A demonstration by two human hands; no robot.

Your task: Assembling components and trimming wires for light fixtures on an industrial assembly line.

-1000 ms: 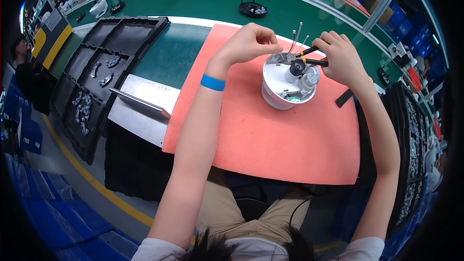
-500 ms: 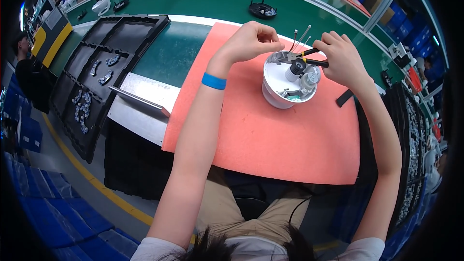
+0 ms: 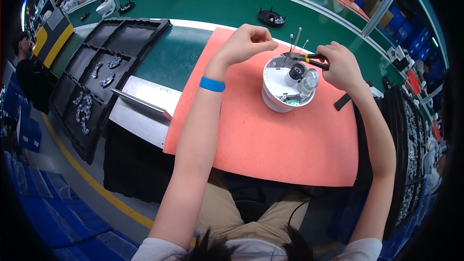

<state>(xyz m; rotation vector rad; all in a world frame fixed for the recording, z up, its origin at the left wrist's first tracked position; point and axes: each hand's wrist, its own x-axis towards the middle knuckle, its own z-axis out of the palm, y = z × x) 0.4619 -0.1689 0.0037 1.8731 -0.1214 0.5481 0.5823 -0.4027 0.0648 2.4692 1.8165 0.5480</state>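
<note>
A white round housing [image 3: 274, 100] stands on the pink foam mat, its open top facing up. Inside it are a black lens [image 3: 297, 71] and a clear-and-white cylindrical part [image 3: 308, 83]. Thin wires [image 3: 298, 38] with small end connectors stick up from its far side. My right hand [image 3: 342, 65] grips a pair of pliers [image 3: 309, 59] with black-and-yellow handles, the jaws at the housing's far rim beside the wires. Just left of the rim is my left hand [image 3: 246, 43], thumb and forefinger pressed together. Whatever may be between those fingertips is too small to make out.
The pink mat [image 3: 261, 145] covers the work surface. A metal plate with a raised bar [image 3: 145, 101] and a black tray [image 3: 130, 38] of small parts lie left. A black strip [image 3: 342, 102] rests at the mat's right. Beyond, a green belt carries a black round base [image 3: 271, 18].
My left hand has drawn slightly left, away from the housing's rim. The pliers stay by the wires, their angle slightly changed. The black round base has shifted right on the green belt.
</note>
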